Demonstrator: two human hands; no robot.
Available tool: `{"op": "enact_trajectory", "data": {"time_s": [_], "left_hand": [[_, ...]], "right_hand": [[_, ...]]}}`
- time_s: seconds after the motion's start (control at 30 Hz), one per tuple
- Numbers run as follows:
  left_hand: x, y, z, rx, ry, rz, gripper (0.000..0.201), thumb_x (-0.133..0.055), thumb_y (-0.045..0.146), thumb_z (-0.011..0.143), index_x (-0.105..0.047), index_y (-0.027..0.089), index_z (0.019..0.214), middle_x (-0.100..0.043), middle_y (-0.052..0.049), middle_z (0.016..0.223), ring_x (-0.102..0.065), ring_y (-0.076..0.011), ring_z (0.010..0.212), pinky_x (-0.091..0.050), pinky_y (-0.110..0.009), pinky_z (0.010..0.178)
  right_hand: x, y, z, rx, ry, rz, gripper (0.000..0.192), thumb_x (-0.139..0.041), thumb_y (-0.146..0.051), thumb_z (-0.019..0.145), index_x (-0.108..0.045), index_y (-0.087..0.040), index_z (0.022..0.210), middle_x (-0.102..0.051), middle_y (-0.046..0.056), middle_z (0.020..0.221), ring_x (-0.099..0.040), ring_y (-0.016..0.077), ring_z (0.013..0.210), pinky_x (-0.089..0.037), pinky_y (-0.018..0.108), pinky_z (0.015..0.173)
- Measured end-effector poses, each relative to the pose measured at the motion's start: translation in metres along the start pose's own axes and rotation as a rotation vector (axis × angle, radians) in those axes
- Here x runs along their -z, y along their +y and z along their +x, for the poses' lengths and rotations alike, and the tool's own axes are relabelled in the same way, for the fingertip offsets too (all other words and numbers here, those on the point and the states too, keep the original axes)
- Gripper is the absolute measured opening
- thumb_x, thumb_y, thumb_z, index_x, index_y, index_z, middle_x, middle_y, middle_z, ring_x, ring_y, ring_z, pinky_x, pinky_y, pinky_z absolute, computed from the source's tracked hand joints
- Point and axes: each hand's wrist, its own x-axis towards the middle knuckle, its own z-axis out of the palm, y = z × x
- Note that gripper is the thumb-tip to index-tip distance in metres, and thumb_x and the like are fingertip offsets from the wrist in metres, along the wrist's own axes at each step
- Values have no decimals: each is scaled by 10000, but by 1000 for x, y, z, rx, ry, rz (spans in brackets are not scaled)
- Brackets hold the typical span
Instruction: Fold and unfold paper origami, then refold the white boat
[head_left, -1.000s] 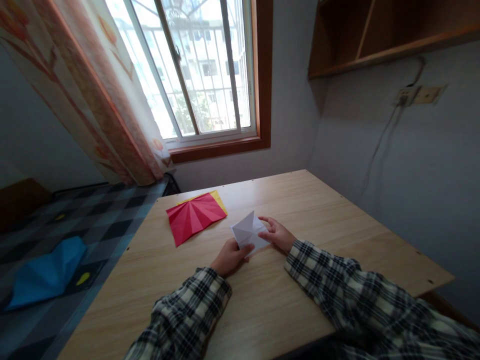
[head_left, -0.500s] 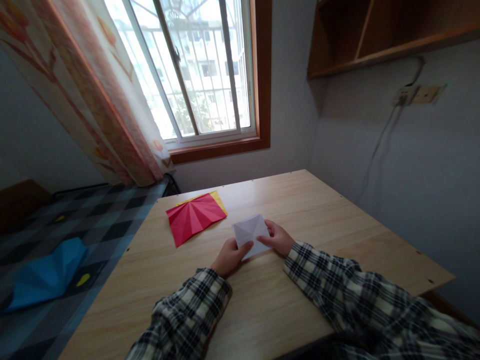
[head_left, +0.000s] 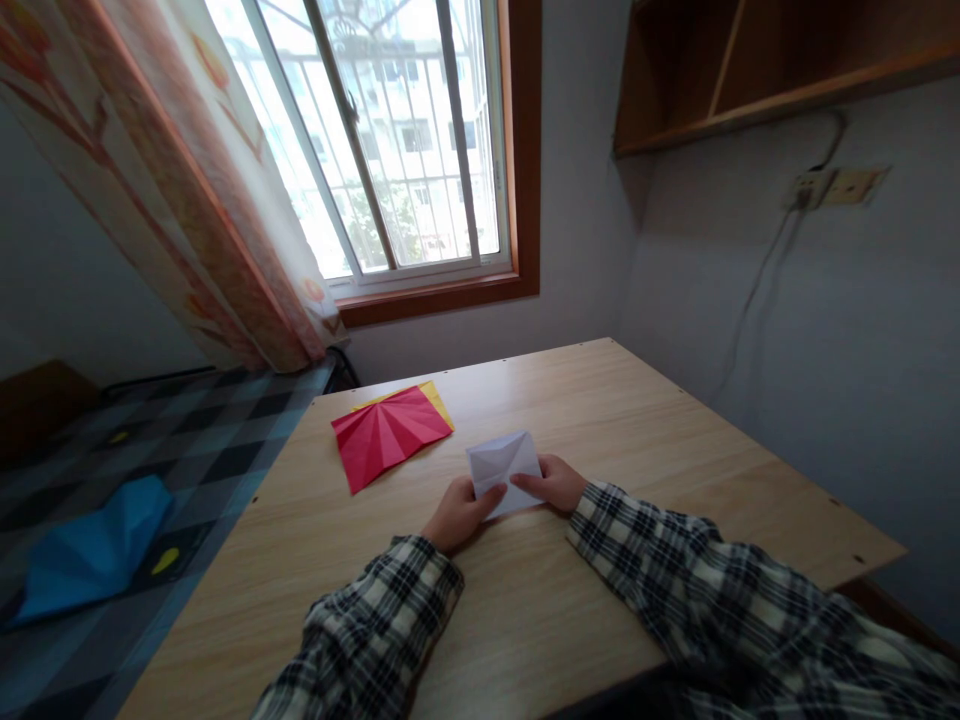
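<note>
Between my two hands is a small folded sheet of white paper point(head_left: 504, 458) with crease lines across its face. My left hand point(head_left: 459, 512) pinches its lower left side, thumb on top. On the right side my right hand point(head_left: 555, 482) grips it, its thumb lying flat on the paper close to the other thumb. The fingers under the paper are hidden. To the left of the white paper lies a creased red sheet of paper point(head_left: 390, 435), partly covering a yellow sheet point(head_left: 439, 402).
The wooden table point(head_left: 600, 420) stands below a window point(head_left: 405, 140). At left, a creased blue paper point(head_left: 97, 550) rests on a checked cloth point(head_left: 247, 420) beside the table. A wall shelf point(head_left: 787, 100) and a socket with a cord point(head_left: 810, 188) are at right.
My right hand's fingers have gone from the paper's upper right edge to underneath it. The white paper has tilted slightly, and a crease now shows more clearly. My left hand is almost still.
</note>
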Motion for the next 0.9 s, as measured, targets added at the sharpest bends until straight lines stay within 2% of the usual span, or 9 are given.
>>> {"op": "enact_trajectory", "data": {"time_s": [0.2, 0.37, 0.5, 0.63, 0.77, 0.9], "left_hand": [[-1, 1, -1, 7, -10, 1, 468, -620, 541, 801, -727, 96, 899, -730, -93, 847, -632, -235, 765, -491, -315, 710], [0, 0, 0, 8, 7, 16, 463, -622, 535, 803, -724, 90, 882, -728, -97, 841, -626, -233, 755, -489, -317, 706], [1, 1, 1, 21, 39, -68, 465, -649, 531, 785, -721, 92, 921, -733, -101, 886, -630, -234, 785, -492, -323, 732], [0, 2, 1, 79, 116, -193, 485, -704, 528, 736, -718, 89, 941, -734, -106, 912, -632, -230, 804, -495, -317, 730], [-4, 0, 1, 168, 195, -351, 495, -744, 521, 696, -705, 101, 954, -721, -95, 897, -620, -200, 754, -473, -264, 603], [-5, 0, 2, 174, 216, -377, 483, -760, 519, 678, -714, 107, 925, -711, -84, 871, -610, -183, 733, -458, -246, 578]], "right_hand": [[1, 0, -1, -22, 3, 16, 468, -695, -546, 731, -729, -122, 925, -733, 66, 841, -655, 218, 741, -510, 334, 698], [0, -2, -1, 9, 9, -8, 465, -674, -550, 751, -724, -128, 940, -733, 76, 899, -656, 231, 796, -509, 345, 736], [0, -5, 0, 9, 18, 19, 471, -671, -564, 747, -711, -142, 953, -727, 63, 890, -650, 224, 791, -505, 345, 746], [2, -11, 2, 32, 2, -16, 449, -642, -587, 757, -689, -148, 840, -684, 35, 754, -605, 177, 687, -482, 297, 669], [4, -14, 2, 31, 5, -85, 463, -591, -607, 781, -617, -156, 680, -568, -4, 584, -502, 121, 545, -411, 244, 550], [4, -9, 3, 16, 45, -88, 450, -572, -604, 796, -589, -164, 699, -501, -34, 523, -426, 95, 461, -334, 223, 458]]}}
